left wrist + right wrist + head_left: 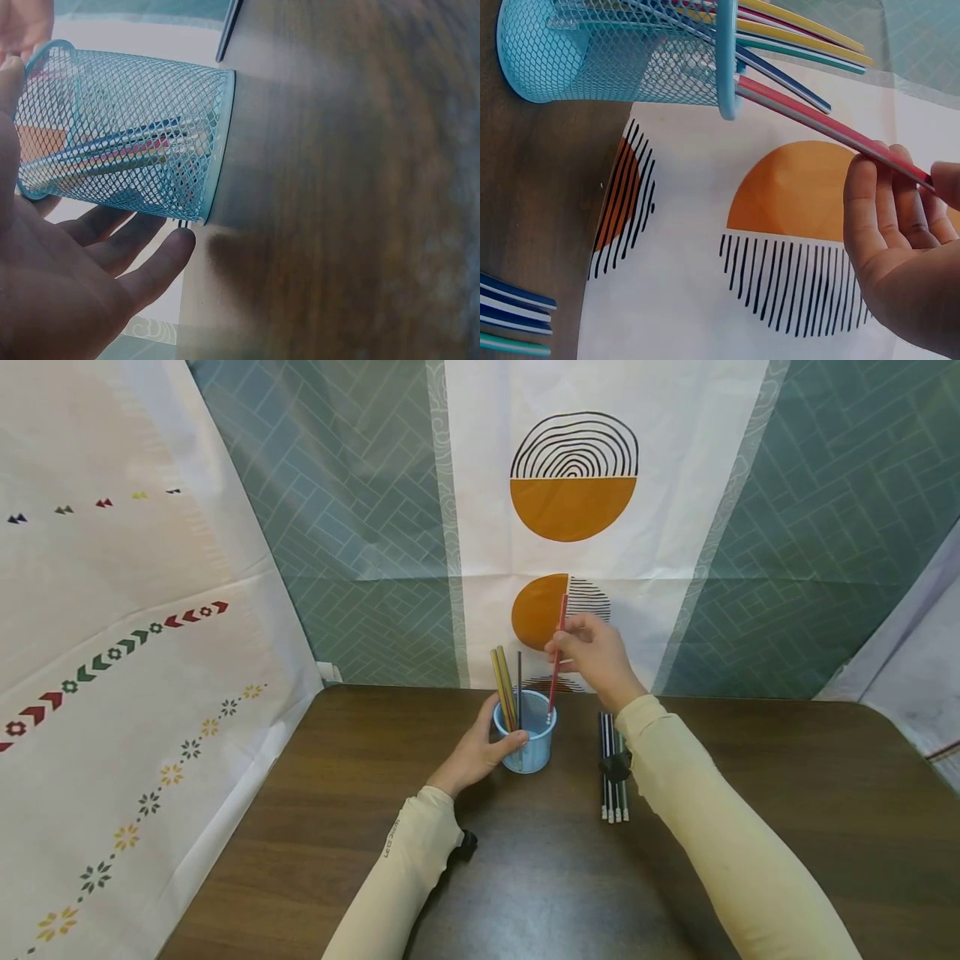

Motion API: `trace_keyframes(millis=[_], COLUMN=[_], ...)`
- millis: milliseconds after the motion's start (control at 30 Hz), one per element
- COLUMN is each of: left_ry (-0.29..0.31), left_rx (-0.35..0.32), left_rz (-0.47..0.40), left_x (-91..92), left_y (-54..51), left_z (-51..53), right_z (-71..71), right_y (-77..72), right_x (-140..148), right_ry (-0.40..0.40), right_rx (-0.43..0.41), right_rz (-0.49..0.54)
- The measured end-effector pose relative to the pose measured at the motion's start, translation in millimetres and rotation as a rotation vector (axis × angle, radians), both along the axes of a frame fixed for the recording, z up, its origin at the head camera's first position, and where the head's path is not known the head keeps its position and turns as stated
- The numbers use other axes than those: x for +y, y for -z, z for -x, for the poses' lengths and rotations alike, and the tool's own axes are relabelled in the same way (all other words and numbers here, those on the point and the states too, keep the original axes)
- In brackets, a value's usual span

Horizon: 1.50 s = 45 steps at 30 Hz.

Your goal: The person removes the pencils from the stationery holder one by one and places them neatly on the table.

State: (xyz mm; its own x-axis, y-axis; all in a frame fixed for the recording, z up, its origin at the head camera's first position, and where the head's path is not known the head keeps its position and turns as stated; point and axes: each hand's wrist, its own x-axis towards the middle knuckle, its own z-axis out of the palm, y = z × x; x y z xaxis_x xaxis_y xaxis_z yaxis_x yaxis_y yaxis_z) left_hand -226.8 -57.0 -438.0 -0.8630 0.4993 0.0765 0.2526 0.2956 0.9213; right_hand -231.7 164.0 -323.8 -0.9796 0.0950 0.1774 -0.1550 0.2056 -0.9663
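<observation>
A light blue mesh pencil cup [528, 760] stands upright near the table's back edge. My left hand [472, 756] grips its left side, thumb in front and fingers behind. Between the thumb and fingers of my right hand [596, 652] is a red pencil [802, 112], held upright with a slight tilt. The eraser end of that pencil is just inside the cup's rim at the right. Several pencils lean in the cup, among them yellow ones [504, 685], a dark blue one [780, 76] and a green one [802, 52].
Several blue and green striped pencils [611, 797] lie side by side on the brown wooden table [525, 877], right of the cup, erasers towards me. Behind the table hangs a patterned cloth [360, 527]. White printed fabric [135, 635] borders the left side.
</observation>
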Motion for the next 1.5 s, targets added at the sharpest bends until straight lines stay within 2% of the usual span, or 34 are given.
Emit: trace_keyframes(millis=[100, 367, 700, 1033, 1300, 1500], left_ry=[-0.005, 0.0, -0.01, -0.012, -0.002, 0.001], left_rx=[0.0, 0.009, 0.007, -0.007, -0.003, -0.009], left_rz=[0.008, 0.01, 0.017, 0.02, 0.009, 0.007], left_x=[-0.1, -0.5, -1.1, -0.1, -0.4, -0.8], left_y=[0.4, 0.4, 0.2, -0.8, 0.0, 1.1], left_z=[0.3, 0.7, -0.3, -0.8, 0.1, 0.2], right_z=[-1.6, -3.0, -8.0, -10.8, -14.7, -20.4], right_y=[-1.1, -3.4, -10.8, -1.8, 2.4, 6.3], right_x=[4, 18, 29, 41, 50, 59], right_ry=[-0.002, 0.003, 0.016, 0.009, -0.013, 0.012], right_rx=[0.015, 0.02, 0.018, -0.019, -0.016, -0.049], right_rz=[-0.001, 0.076, 0.083, 0.063, 0.103, 0.047])
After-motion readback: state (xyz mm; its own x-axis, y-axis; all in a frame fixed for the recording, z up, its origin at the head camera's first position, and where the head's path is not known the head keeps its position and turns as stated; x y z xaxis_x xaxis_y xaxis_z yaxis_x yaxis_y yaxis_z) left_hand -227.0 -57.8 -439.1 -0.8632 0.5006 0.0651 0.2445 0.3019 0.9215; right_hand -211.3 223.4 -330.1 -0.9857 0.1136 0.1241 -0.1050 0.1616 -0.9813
